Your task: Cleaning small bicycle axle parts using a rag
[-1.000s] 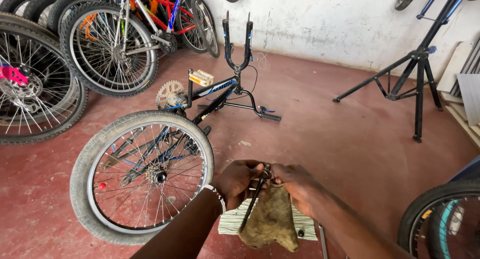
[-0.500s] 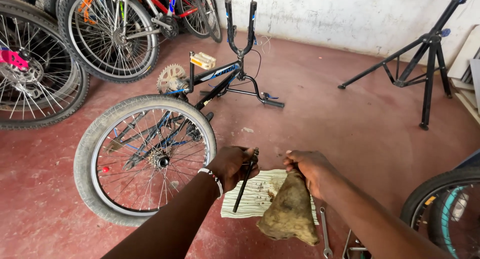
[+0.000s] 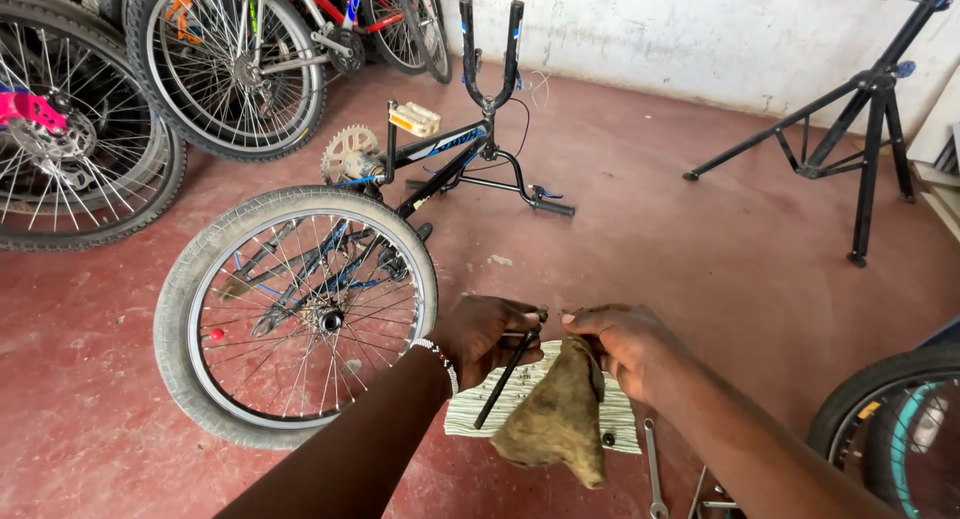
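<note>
Far left: parked bikes [image 3: 150,89] leaning together, one wheel with a pink part at the hub. Next over, upside-down small bike [image 3: 440,169] on the red floor [image 3: 650,249], black-and-blue frame, fork legs pointing up, chainring and yellow pedal showing, handlebar grip touching the floor. Its grey-tyred wheel [image 3: 300,314] sits nearest the camera, just left of the hands.

Left hand [image 3: 488,337], beaded bracelet at wrist, fingers curled shut around a thin black rod [image 3: 508,374]; rod angles down-left from the fist, lower end over a striped cloth [image 3: 480,414] lying flat on the floor.

Right hand [image 3: 625,344] just beside it, fingertips pressed together pinching the top of a dirty tan rag [image 3: 555,424], which hangs down over the striped cloth. Rag's upper edge is near the rod's top end; contact, cannot tell.

Below right hand: spanner [image 3: 653,469] on floor. Far right: black repair stand [image 3: 860,129] by the wall, tyre [image 3: 880,409] at frame edge.
</note>
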